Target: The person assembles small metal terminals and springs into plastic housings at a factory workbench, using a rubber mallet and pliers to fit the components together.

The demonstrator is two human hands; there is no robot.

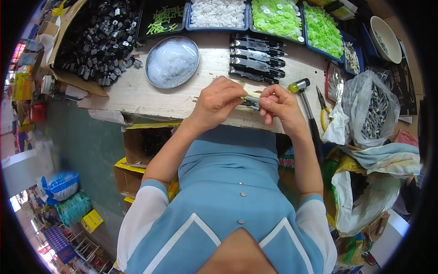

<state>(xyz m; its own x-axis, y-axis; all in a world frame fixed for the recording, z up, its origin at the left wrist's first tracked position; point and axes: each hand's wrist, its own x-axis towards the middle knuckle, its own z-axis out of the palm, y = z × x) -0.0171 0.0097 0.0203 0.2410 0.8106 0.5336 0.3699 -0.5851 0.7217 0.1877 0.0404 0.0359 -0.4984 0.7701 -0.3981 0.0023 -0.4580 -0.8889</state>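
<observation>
At the front edge of the worktable (150, 104), both of my hands are closed around one small black-and-silver part (250, 101) with a pale yellow-green strip along it. My left hand (216, 102) pinches its left end between thumb and fingers. On the other end, my right hand (282, 105) grips with its thumb and bent fingers, which partly cover the part. Just beyond lies a stack of several black-and-silver assembled pieces (256, 57). A round metal dish (196, 57) of whitish translucent grease (171, 59) stands to the left.
Bins of white parts (218, 13) and green discs (276, 20) line the back. Black parts (107, 50) fill a carton at left. To the right lie a hammer (306, 102), yellow-handled pliers (324, 114) and a plastic bag (353, 98) of grey metal parts.
</observation>
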